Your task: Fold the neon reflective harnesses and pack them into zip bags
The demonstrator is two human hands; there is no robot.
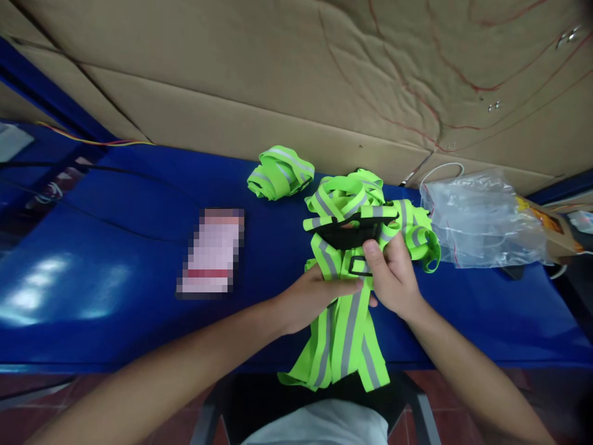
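Neon green straps with grey stripes [351, 327] hang in several lengths from my hands over the table's front edge. My left hand [319, 296] is closed around them, its thumb lying across the front. Just to the right, my right hand [393, 272] pinches the straps near a black rectangular buckle [360, 266]. Above the buckle is a wider black piece [347, 233] joined to the green bands. Behind my hands lie more bunched green straps [345, 194], with another heap [412, 228] on the right. A separate rolled bundle [280, 173] rests farther back, left of them.
On the blue table [134, 259] a phone with a blurred screen [213, 250] lies left of my hands. Clear plastic bags [486, 219] and a cardboard box [556, 232] are at the right. A cardboard panel [259, 68] stands behind; thin black cables cross the left side.
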